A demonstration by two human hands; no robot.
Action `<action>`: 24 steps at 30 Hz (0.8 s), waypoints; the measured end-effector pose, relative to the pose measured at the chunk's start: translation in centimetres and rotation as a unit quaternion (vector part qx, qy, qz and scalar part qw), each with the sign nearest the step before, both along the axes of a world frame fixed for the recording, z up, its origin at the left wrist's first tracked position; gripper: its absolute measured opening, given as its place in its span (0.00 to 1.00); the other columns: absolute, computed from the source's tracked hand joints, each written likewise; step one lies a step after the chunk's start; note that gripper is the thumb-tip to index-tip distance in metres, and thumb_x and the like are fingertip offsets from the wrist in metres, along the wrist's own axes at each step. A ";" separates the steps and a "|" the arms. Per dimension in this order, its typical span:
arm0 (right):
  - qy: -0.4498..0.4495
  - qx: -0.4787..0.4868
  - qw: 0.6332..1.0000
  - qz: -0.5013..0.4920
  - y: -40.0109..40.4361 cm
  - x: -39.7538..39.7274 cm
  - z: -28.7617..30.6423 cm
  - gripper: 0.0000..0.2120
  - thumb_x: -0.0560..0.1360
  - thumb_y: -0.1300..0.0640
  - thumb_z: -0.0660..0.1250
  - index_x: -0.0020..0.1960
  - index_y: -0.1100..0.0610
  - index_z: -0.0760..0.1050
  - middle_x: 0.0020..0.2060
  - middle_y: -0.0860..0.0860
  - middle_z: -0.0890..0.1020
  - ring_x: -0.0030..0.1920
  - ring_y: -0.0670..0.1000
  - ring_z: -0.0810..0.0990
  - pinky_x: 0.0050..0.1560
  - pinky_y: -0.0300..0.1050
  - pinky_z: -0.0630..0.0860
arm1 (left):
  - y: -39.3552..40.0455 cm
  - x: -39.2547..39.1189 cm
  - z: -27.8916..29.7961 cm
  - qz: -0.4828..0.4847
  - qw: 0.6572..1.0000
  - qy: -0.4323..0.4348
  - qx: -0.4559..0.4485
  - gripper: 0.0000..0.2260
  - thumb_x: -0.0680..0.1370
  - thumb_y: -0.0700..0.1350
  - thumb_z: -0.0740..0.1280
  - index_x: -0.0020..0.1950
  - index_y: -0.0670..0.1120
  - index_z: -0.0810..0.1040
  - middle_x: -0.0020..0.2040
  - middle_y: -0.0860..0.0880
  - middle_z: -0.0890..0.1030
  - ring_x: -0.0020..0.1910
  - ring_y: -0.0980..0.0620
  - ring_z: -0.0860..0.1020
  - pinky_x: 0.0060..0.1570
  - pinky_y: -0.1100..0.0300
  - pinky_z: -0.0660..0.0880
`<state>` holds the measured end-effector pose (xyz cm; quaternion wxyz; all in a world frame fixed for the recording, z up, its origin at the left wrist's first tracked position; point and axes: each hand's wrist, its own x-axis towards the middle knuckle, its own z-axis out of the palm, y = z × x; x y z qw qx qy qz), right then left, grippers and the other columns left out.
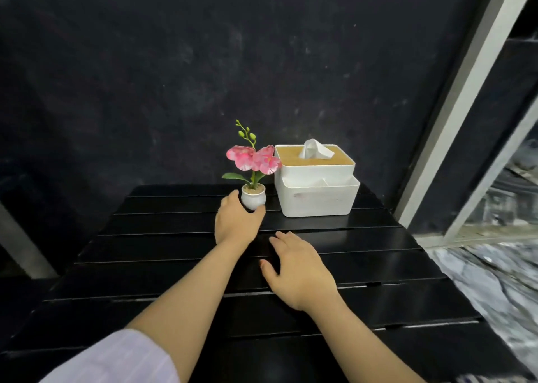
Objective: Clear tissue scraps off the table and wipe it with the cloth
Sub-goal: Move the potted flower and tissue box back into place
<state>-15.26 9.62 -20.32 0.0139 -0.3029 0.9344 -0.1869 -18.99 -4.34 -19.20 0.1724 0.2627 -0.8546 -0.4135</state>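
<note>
My left hand (235,222) reaches to the back of the black slatted table (378,269). Its thumb and fingers are wrapped around the base of a small white flower pot (254,197) that holds a pink artificial orchid (251,158). The pot stands upright on the table. My right hand (297,269) lies palm down with fingers apart on the middle of the table and holds nothing. A darker patch lies under its fingertips; I cannot tell whether it is a cloth. No tissue scraps show on the tabletop.
A white tissue box (316,196) with a wooden lid and a tissue (316,149) sticking up stands right of the pot at the back. A dark wall rises behind. A pale frame (465,91) and marbled floor (495,280) lie right of the table.
</note>
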 end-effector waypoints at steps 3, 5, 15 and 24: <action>0.001 0.000 1.000 0.003 0.0 -0.1 -0.1 0.27 0.76 0.45 0.54 0.72 0.56 0.58 0.74 0.53 0.60 0.75 0.52 0.53 0.76 0.50 0.50 | 0.2 -1.9 0.0 0.035 0.998 0.020 0.041 0.31 0.69 0.53 0.71 0.68 0.45 0.66 0.66 0.43 0.71 0.64 0.43 0.71 0.64 0.47 0.69; -0.002 0.001 1.000 0.003 0.1 -0.1 -0.1 0.27 0.76 0.45 0.54 0.72 0.56 0.58 0.74 0.53 0.60 0.75 0.52 0.53 0.76 0.50 0.50 | 0.4 -2.8 -0.2 0.064 0.997 0.023 0.046 0.32 0.68 0.55 0.72 0.68 0.45 0.68 0.65 0.44 0.73 0.64 0.43 0.72 0.65 0.47 0.68; -0.006 -0.010 1.000 0.000 0.1 -0.3 -0.4 0.27 0.76 0.45 0.55 0.71 0.56 0.59 0.74 0.53 0.60 0.75 0.53 0.52 0.75 0.51 0.50 | 0.8 -4.0 -1.1 0.138 0.990 0.043 0.000 0.21 0.69 0.56 0.70 0.58 0.48 0.75 0.55 0.47 0.80 0.56 0.46 0.77 0.63 0.51 0.62; -0.008 -0.009 1.000 -0.007 0.1 -0.2 -0.2 0.27 0.76 0.45 0.55 0.72 0.56 0.59 0.74 0.52 0.60 0.75 0.51 0.52 0.75 0.48 0.49 | 0.2 -2.0 -0.3 0.128 0.988 0.061 0.066 0.21 0.67 0.53 0.73 0.57 0.48 0.77 0.53 0.47 0.82 0.55 0.46 0.78 0.61 0.51 0.69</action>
